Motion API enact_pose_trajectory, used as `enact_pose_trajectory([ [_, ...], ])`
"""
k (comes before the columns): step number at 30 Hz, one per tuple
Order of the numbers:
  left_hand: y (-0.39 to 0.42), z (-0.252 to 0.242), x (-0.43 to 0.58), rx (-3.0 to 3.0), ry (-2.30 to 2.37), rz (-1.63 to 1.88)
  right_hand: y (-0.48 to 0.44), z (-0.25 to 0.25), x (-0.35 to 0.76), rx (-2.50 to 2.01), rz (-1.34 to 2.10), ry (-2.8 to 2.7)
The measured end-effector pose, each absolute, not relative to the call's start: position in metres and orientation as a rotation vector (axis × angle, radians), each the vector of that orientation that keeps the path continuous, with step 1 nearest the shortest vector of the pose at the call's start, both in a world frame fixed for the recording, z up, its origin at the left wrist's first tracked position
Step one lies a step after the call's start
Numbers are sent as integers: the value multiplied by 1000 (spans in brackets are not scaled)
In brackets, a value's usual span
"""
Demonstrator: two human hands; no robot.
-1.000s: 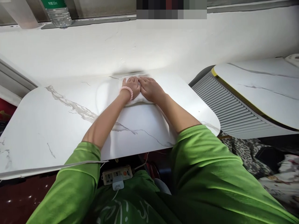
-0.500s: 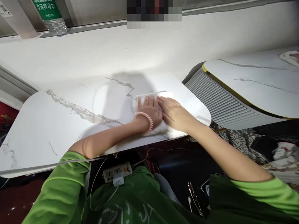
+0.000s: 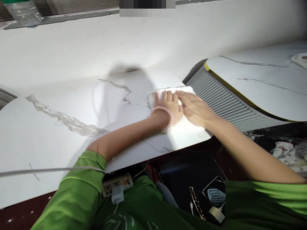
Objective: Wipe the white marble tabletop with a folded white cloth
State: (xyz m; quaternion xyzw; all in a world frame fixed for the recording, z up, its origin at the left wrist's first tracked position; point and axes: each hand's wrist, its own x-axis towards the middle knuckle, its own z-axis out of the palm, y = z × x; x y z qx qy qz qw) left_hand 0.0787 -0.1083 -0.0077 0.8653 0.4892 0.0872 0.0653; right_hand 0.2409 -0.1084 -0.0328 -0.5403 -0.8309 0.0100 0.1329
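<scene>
A white cloth (image 3: 155, 95) lies on the white marble-look table (image 3: 72, 127) near its right end. My left hand (image 3: 169, 105), with a pink coil band at the wrist, lies flat on the cloth with fingers stretched out. Beside it on the right, my right hand (image 3: 195, 107) also presses flat on the cloth, fingers pointing left. The two hands touch side by side and cover most of the cloth. Both arms wear green sleeves.
A second marble-top table (image 3: 259, 83) with a ribbed grey side (image 3: 223, 102) stands to the right. A white wall (image 3: 144, 41) runs behind, with a water bottle (image 3: 24, 14) on a ledge. A power strip (image 3: 117, 183) and cable (image 3: 48, 170) hang at the table's near edge.
Both hands slid the cloth from the table's far middle toward me and then rightward to the right end. The view shifted right.
</scene>
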Motion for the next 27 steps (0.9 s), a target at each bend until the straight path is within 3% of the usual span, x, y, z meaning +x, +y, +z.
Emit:
enact_pose_trajectory([
  [8, 7, -12, 54, 2433, 1557, 276, 9, -27, 199, -1555, 57, -2448],
  [13, 35, -13, 41, 2411, 1594, 321, 37, -25, 182, -1578, 32, -2456],
  [19, 8, -9, 32, 2410, 1563, 292, 10, -29, 178, -1561, -53, -2460],
  [27, -90, -1, -1, 2480, 1532, 248, -95, -24, 146, -1510, -103, -2415],
])
